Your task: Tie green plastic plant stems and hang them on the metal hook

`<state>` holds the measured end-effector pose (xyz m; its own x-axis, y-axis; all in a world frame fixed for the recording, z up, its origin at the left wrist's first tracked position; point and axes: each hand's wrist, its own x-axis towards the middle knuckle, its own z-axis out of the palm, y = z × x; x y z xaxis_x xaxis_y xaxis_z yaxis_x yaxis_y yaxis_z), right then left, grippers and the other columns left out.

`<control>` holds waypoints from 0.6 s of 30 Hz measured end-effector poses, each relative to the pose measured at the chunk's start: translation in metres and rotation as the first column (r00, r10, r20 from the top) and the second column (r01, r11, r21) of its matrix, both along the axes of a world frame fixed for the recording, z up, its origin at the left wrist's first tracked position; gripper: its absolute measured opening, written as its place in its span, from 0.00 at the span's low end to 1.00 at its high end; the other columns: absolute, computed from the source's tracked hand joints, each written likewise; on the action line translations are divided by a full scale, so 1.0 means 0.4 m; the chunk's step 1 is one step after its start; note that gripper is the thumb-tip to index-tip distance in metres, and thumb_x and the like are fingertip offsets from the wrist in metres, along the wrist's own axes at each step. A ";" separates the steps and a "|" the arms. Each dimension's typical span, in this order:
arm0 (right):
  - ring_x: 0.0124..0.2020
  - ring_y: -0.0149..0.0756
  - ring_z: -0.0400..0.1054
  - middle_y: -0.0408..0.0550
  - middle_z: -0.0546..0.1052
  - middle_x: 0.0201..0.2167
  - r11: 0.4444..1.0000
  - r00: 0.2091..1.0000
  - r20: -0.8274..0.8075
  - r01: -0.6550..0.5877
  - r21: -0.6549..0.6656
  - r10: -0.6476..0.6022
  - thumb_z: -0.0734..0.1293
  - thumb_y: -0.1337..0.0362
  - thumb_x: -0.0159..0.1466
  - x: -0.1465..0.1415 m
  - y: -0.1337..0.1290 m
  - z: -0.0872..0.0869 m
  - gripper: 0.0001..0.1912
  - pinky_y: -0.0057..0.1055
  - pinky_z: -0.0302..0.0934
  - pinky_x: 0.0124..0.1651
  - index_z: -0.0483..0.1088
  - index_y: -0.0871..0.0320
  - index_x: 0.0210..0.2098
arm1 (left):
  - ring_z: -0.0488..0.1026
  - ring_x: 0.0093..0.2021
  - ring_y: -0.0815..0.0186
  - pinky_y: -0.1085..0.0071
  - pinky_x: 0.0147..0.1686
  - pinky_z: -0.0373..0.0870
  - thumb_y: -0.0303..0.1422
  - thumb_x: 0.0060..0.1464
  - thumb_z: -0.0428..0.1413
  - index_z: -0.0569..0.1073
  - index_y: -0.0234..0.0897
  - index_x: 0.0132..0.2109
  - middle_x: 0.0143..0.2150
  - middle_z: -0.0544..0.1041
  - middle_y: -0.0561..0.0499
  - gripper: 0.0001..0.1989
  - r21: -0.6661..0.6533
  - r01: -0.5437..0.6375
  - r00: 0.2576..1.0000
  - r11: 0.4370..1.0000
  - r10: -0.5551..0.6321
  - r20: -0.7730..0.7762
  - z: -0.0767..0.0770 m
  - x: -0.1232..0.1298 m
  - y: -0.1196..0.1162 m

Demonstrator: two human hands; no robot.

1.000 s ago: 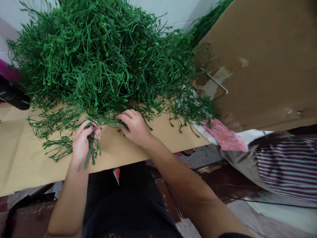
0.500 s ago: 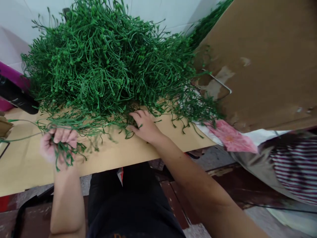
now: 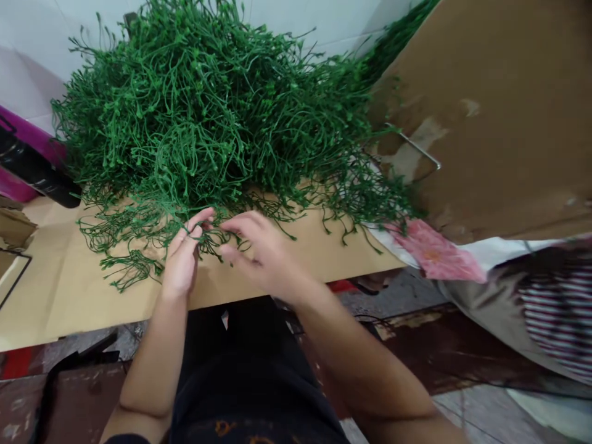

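A big heap of thin green plastic-looking plant stems with small branched tips spreads over the brown paper-like tabletop. At the heap's front edge, my left hand has its fingers stretched out, palm turned to the right, with loose stems at the fingertips. Facing it is my right hand, somewhat blurred, its thumb and fingers apart and curved beside a few stems. Left of my left hand lies a small loose bunch of stems.
A large cardboard sheet with a bent metal handle rises at the right. Beside it are a pink flower-print cloth and striped fabric. A black bottle leans at the left near a magenta object.
My left hand has let go of a bunch of stems, leaving it on the table, and moved right to the heap's front. My right hand has lifted slightly and come close to it.
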<state>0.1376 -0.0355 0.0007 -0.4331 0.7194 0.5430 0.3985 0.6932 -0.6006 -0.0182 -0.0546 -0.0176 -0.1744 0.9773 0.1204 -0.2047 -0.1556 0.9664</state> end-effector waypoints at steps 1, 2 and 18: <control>0.46 0.42 0.64 0.57 0.71 0.43 0.999 0.999 0.007 -0.033 -0.021 0.033 0.63 0.57 0.61 -0.014 -0.007 -0.005 0.18 0.41 0.62 0.49 0.66 0.62 0.46 | 0.69 0.54 0.66 0.66 0.56 0.63 0.36 0.56 0.50 0.74 0.40 0.46 0.53 0.74 0.49 0.14 -0.003 0.033 0.999 0.999 -0.033 0.000 0.001 0.012 0.000; 0.48 0.43 0.63 0.58 0.70 0.44 0.998 0.999 0.020 -0.042 -0.042 0.043 0.63 0.57 0.61 -0.026 -0.010 -0.012 0.19 0.41 0.62 0.50 0.65 0.63 0.47 | 0.68 0.56 0.64 0.65 0.57 0.62 0.38 0.58 0.48 0.74 0.40 0.47 0.54 0.73 0.49 0.15 -0.013 0.058 0.998 0.998 -0.058 -0.001 0.004 0.023 -0.001; 0.45 0.42 0.61 0.55 0.71 0.40 0.998 0.990 -0.122 0.060 -0.034 -0.064 0.65 0.57 0.59 -0.041 0.026 -0.035 0.15 0.41 0.59 0.48 0.67 0.60 0.41 | 0.63 0.61 0.60 0.62 0.62 0.56 0.41 0.57 0.50 0.76 0.42 0.45 0.56 0.72 0.53 0.15 -0.091 0.074 0.987 0.993 -0.059 0.151 0.024 0.043 -0.002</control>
<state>0.1212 -0.0250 -0.0132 -0.3183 0.7597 0.5670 0.3621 0.6502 -0.6679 -0.0011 -0.0556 -0.0078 -0.1174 0.9931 0.0029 -0.3533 -0.0445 0.9344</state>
